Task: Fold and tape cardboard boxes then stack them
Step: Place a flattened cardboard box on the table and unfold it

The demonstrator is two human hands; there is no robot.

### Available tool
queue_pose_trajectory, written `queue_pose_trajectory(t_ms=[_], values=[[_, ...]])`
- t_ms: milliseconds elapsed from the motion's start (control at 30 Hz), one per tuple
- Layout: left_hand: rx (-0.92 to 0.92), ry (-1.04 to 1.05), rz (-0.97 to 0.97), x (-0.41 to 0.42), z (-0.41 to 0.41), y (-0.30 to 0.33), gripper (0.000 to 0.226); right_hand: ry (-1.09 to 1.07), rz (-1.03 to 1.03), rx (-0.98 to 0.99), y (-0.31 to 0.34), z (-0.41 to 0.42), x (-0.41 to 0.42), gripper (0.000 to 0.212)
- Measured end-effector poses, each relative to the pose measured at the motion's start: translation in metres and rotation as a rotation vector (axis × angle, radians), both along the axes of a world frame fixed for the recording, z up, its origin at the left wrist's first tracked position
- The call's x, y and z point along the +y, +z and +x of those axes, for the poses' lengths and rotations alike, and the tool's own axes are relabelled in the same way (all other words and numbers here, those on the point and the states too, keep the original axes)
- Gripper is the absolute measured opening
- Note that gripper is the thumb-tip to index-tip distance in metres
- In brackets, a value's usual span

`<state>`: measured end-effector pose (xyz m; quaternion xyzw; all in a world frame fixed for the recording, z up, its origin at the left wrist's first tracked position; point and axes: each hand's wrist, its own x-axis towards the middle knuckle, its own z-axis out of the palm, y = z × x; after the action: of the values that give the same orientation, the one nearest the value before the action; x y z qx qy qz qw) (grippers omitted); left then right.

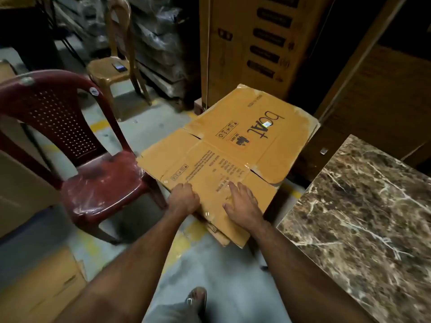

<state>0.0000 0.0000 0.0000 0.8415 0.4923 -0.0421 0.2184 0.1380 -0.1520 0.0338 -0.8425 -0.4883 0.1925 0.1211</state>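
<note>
Flattened cardboard box (233, 155) lies on a low stack by the red chair (77, 145), long axis running from the person toward the far right. Left hand (183, 200) grips its near edge; right hand (242, 206) presses flat, fingers released. Risk: one-sided lift drags the sheets beneath off the stack.

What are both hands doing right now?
Left hand: fingers curled over the near edge of the flat box, gripping it.
Right hand: open, fingers spread, pressing flat on the box.
</note>
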Motion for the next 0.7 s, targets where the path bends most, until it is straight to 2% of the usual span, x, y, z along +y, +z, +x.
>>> queue_pose_trajectory(t_ms=[33,100,200,300,400,467,567,700], values=[[0.038,0.055,-0.028,0.010,-0.003,-0.002,0.044,0.006,-0.023,0.019,-0.003,-0.001,0.011,0.074],[-0.052,0.251,-0.162,0.020,-0.006,-0.011,0.038,0.009,-0.075,0.017,-0.010,-0.004,0.028,0.076],[-0.174,0.402,-0.316,0.023,-0.011,-0.014,0.036,0.042,-0.154,0.029,-0.023,-0.019,0.047,0.078],[-0.359,0.637,-0.398,0.030,-0.013,-0.017,0.042,0.068,-0.185,0.047,-0.027,-0.033,0.066,0.079],[-0.629,0.973,-0.641,0.039,-0.005,-0.013,0.045,0.079,-0.214,0.054,-0.029,-0.033,0.077,0.079],[-0.711,1.105,-0.747,0.047,-0.009,-0.013,0.041,0.091,-0.241,0.053,-0.031,-0.034,0.079,0.079],[-0.766,1.133,-0.860,0.051,-0.017,-0.007,0.016,0.115,-0.274,0.055,-0.031,-0.042,0.076,0.082],[-0.840,1.022,-0.898,0.057,-0.015,0.010,0.045,0.121,-0.164,-0.119,-0.014,-0.043,0.073,0.088]])
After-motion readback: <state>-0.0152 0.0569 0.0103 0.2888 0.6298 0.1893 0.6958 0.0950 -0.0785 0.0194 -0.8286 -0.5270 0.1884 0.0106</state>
